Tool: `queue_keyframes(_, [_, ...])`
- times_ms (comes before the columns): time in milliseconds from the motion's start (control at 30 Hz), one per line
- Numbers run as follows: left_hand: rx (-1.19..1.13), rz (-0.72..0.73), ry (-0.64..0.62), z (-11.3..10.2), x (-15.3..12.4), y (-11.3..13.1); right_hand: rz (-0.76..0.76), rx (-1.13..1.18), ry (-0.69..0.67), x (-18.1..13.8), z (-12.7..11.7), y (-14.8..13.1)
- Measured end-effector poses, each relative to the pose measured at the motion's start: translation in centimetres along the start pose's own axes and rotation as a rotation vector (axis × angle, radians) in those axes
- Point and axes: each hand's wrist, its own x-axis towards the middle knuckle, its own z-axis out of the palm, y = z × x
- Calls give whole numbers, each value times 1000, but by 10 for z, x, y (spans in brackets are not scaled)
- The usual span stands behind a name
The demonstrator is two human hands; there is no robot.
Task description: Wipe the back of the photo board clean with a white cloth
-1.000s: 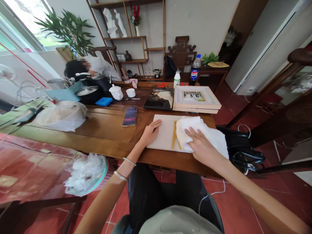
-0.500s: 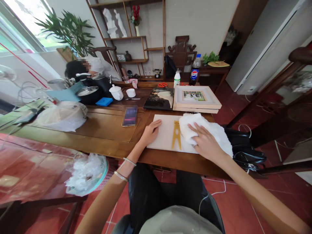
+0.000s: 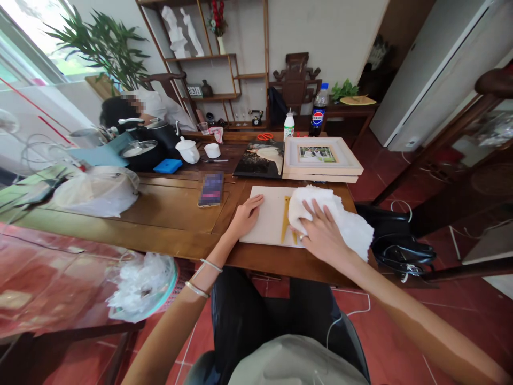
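A pale flat board (image 3: 267, 216) lies at the table's near edge. My left hand (image 3: 247, 216) rests on its left side, fingers stretched out, holding nothing. Under my right hand (image 3: 324, 230) is a fluffy white towel (image 3: 355, 227), bunched between fingers and palm and pressed onto the board. The towel hangs past the board's right end. A yellow, two-legged flat piece (image 3: 285, 219) lies on the board, its right part covered by the towel and hand.
Beyond the board are stacked picture frames (image 3: 323, 174), a dark photo panel (image 3: 256, 159), red scissors (image 3: 265, 137) and bottles (image 3: 318, 111). A phone (image 3: 211, 189) lies to the left. Black bags (image 3: 395, 240) sit right of the table. A person rests their head at the far left.
My right hand has slid left with the towel, which now covers part of the yellow piece. My left hand stays on the board. The view has shifted slightly.
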Motion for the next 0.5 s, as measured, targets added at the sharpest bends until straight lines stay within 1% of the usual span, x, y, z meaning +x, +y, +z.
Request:
queue_keyframes(100, [-2,4,-2,0,0,1,-4,-11,-15,30,7,9])
queue_keyframes(167, [1,7,-5,-1,0,1,-48,-6,-46,36,6,8])
queue_keyframes(233, [5,6,-8,-1,1,1,-123,13,-87,28,1,2])
queue_keyframes(400, [1,-4,-14,0,0,1,-340,120,-172,-21,-15,-17])
queue_keyframes(467, [-1,-7,-17,0,0,1,-391,152,-189,-30,-19,-19])
queue_keyframes(500, [-3,-7,-18,0,0,1,-396,162,-187,-29,-20,-17])
